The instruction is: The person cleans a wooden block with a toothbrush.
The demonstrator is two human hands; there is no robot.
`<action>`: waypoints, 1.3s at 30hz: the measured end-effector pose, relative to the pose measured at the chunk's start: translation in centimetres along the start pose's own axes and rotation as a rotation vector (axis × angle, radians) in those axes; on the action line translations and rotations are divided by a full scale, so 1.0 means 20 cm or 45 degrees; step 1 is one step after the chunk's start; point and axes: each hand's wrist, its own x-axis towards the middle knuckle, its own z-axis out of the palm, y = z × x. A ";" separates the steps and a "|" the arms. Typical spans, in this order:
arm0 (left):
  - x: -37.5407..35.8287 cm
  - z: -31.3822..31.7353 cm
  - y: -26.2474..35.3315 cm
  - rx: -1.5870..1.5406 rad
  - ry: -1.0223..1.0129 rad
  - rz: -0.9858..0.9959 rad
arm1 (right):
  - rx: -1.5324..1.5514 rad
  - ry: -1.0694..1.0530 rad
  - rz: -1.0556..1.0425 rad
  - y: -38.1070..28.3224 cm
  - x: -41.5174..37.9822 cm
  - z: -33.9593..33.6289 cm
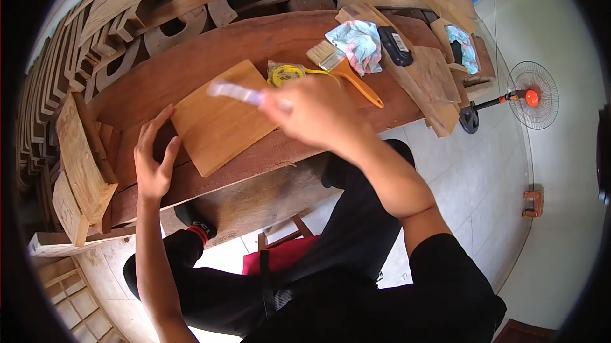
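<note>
A flat rectangular wooden board (219, 120) lies on the reddish-brown bench (172, 56). My left hand (154, 158) rests at the board's left edge, thumb and fingers spread apart. Above the board's right part, my right hand (312, 111) is closed around a slim whitish-purple tool (237, 92), blurred by motion, which points left over the board. Just behind my right hand are a yellow tape measure (286, 75) and a paintbrush with an orange handle (359, 85).
A crumpled patterned cloth (358, 44) and a black case (395, 46) sit on wooden pieces at the right. Wooden parts (121, 56) are stacked behind and left. A fan (533, 96) stands at the far right. Wood blocks (86, 158) stand at the left end.
</note>
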 end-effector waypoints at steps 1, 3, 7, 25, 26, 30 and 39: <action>0.00 0.01 0.00 -0.005 -0.001 0.006 | 0.049 0.074 0.113 0.05 0.04 -0.04; 0.00 0.00 0.00 0.003 -0.001 0.014 | 0.040 -0.098 0.207 0.00 0.00 -0.05; 0.00 0.00 0.01 -0.035 0.004 -0.019 | 0.243 -0.068 -0.206 -0.16 -0.10 0.08; 0.01 0.00 -0.01 -0.012 0.023 0.032 | 0.250 -0.058 -0.332 -0.14 -0.11 0.07; 0.02 0.00 -0.01 -0.022 0.013 0.015 | 0.206 -0.109 -0.098 -0.11 -0.08 0.02; 0.00 0.00 0.00 -0.014 0.021 0.039 | 0.062 0.068 0.105 0.09 0.02 -0.09; -0.01 -0.02 0.02 0.019 -0.026 0.010 | 0.117 0.061 0.200 0.03 -0.01 -0.08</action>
